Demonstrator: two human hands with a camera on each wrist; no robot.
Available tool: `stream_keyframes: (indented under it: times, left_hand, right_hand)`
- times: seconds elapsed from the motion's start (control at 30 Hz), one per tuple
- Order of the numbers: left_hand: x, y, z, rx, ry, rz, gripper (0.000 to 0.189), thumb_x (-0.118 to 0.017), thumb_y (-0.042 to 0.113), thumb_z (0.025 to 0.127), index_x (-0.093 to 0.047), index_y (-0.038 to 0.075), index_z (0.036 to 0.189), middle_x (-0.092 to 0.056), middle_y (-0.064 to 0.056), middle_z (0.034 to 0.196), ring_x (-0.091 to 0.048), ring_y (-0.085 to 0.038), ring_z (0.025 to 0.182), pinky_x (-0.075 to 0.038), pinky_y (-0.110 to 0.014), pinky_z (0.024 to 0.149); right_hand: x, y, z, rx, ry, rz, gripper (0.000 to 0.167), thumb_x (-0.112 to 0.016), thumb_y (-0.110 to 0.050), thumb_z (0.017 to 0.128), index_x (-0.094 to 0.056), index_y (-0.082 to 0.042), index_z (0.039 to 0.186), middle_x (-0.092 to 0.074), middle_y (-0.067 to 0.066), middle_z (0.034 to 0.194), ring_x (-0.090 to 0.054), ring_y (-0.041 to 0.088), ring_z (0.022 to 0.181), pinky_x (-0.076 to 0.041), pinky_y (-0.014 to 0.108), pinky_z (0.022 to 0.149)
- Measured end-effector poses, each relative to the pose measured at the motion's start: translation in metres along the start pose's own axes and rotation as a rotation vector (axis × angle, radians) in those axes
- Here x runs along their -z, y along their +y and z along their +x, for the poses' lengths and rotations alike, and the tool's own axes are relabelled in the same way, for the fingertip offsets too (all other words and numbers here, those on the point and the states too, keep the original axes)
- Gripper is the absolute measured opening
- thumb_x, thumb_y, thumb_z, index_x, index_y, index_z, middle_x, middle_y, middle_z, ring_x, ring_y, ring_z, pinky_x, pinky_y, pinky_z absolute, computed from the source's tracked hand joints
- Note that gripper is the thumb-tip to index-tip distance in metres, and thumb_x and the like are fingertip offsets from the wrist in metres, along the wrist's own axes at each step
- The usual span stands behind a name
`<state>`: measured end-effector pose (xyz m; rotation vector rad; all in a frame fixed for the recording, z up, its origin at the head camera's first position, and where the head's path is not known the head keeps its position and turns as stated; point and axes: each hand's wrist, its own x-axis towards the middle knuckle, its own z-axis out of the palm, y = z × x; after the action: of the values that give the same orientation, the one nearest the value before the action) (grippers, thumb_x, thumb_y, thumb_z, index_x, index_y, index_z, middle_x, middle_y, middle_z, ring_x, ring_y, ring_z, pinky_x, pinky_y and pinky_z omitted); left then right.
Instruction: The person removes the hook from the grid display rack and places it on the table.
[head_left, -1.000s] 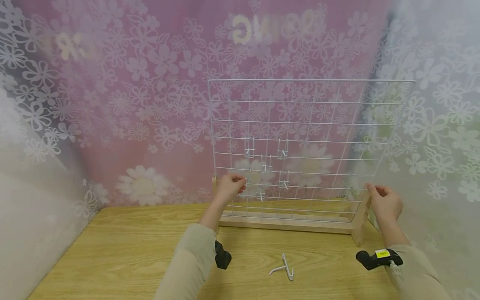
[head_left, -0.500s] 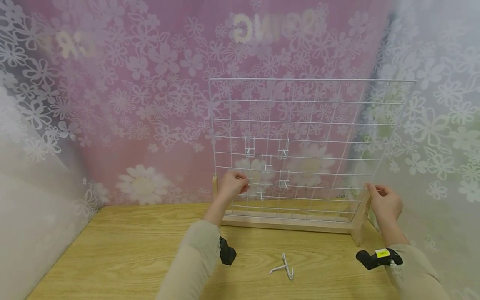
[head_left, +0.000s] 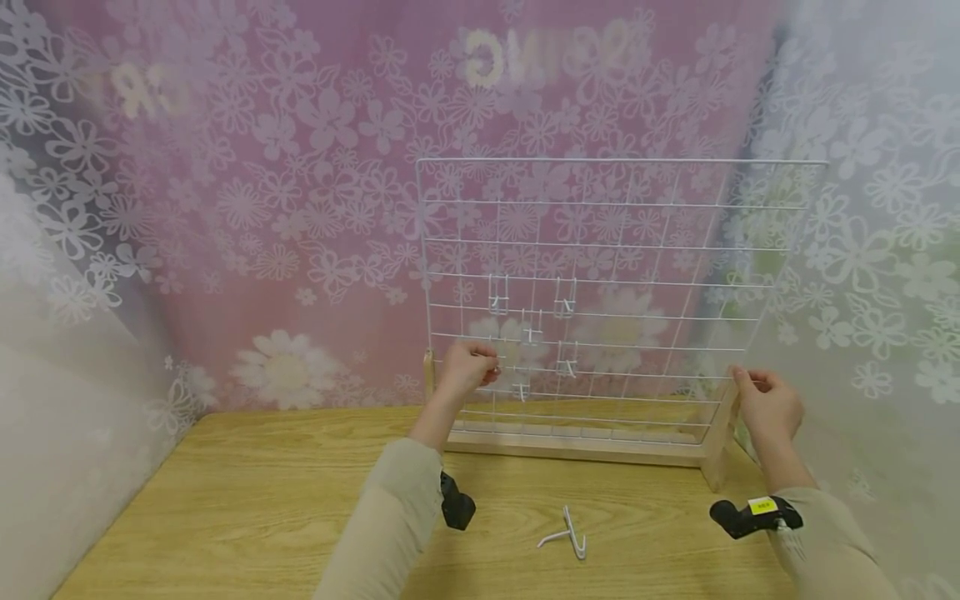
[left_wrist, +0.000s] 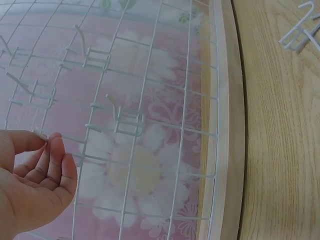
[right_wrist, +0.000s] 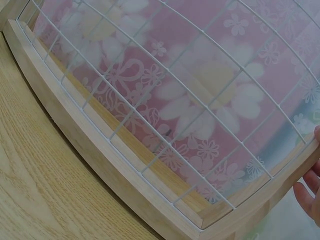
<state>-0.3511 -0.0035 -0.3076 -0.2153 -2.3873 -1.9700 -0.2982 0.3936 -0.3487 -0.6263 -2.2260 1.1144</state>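
Slightly farther right now, left hand (head_left: 467, 369) at wire grid (head_left: 619, 314).

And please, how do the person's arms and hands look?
The left hand and right hand are bare. Both sleeves are light beige. Each wrist wears a black device; the right device has a yellow label, too small to read.

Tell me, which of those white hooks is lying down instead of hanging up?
The hook on the table, in front of the grid: it lies loose, while the other plainly visible hooks hang on the grid.
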Motion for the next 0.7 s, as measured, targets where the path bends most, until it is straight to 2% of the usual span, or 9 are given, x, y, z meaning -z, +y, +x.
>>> stream_keyframes:
  times: [0.2, 0.43, 0.7]
  left_hand:
    - [0.003, -0.001, -0.001, -0.016, 0.026, -0.02, 0.014, -0.059, 0.002, 0.087, -0.065, -0.006, 0.096, -0.067, -0.013, 0.077, -0.062, -0.017, 0.062, -0.054, -0.031, 0.063]
    - [0.008, 0.0, -0.001, -0.029, 0.045, -0.061, 0.017, -0.059, 0.0, 0.085, -0.065, -0.009, 0.098, -0.067, -0.015, 0.078, -0.065, -0.024, 0.067, -0.054, -0.032, 0.064]
    - [0.012, 0.001, -0.003, -0.053, 0.025, -0.118, 0.018, -0.058, -0.003, 0.085, -0.064, -0.011, 0.1, -0.067, -0.016, 0.078, -0.059, -0.011, 0.058, -0.052, -0.024, 0.06]
  right_hand:
    - [-0.002, 0.001, -0.001, 0.012, 0.01, 0.004, 0.053, -0.045, -0.041, 0.095, -0.055, 0.006, 0.118, -0.053, 0.025, 0.112, -0.047, 0.033, 0.097, -0.036, 0.026, 0.059]
    - [-0.003, 0.001, -0.001, 0.0, 0.019, 0.014, 0.054, -0.046, -0.042, 0.094, -0.055, 0.006, 0.118, -0.053, 0.025, 0.114, -0.046, 0.034, 0.098, -0.036, 0.026, 0.059]
    - [0.0, -0.001, -0.001, -0.008, 0.004, 0.016, 0.055, -0.045, -0.042, 0.095, -0.052, 0.007, 0.12, -0.05, 0.027, 0.118, -0.045, 0.037, 0.103, -0.036, 0.027, 0.06]
